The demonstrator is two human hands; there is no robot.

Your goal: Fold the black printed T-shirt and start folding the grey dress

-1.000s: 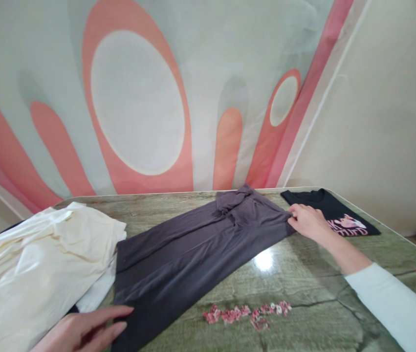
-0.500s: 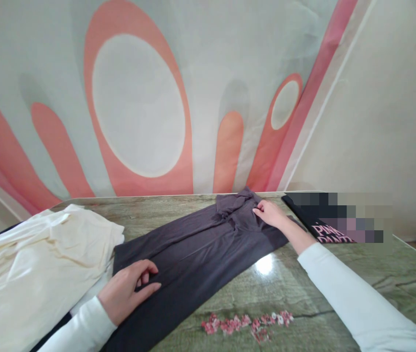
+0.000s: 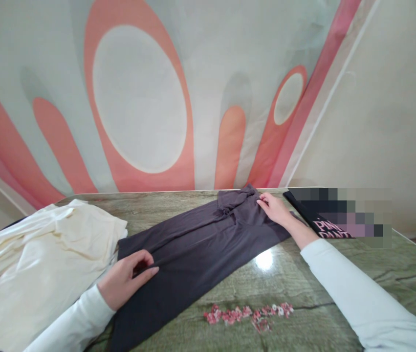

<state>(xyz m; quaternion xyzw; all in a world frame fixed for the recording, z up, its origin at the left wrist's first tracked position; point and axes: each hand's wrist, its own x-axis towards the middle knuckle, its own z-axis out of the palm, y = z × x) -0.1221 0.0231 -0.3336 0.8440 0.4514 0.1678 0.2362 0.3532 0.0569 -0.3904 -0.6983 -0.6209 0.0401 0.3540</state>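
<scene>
A dark grey-purple short-sleeved shirt [image 3: 196, 254] lies stretched slantwise over the table, its sleeve and upper part bunched at the far right end. Near the shirt's left end, my left hand [image 3: 129, 276] has its fingers curled, with thumb and forefinger closed on the cloth; the exact grip is partly hidden. At the far end, my right hand [image 3: 275, 209] pinches the shirt near the bunched sleeve, fingertips together on the fabric. Some of the shirt's near left part passes behind my left hand and forearm.
Cream-coloured clothing [image 3: 50, 254] is heaped at the left. A black garment with pink lettering [image 3: 325, 227], partly pixelated, lies at the right. The wood-patterned table [image 3: 303, 293] bears a pink blossom print and a bright reflection. A patterned wall hanging [image 3: 208, 73] rises behind.
My left hand has moved slightly up, and its thumb and forefinger have come closer together on the cloth. The shirt's near left edge has shifted right. My right hand stays at the sleeve.
</scene>
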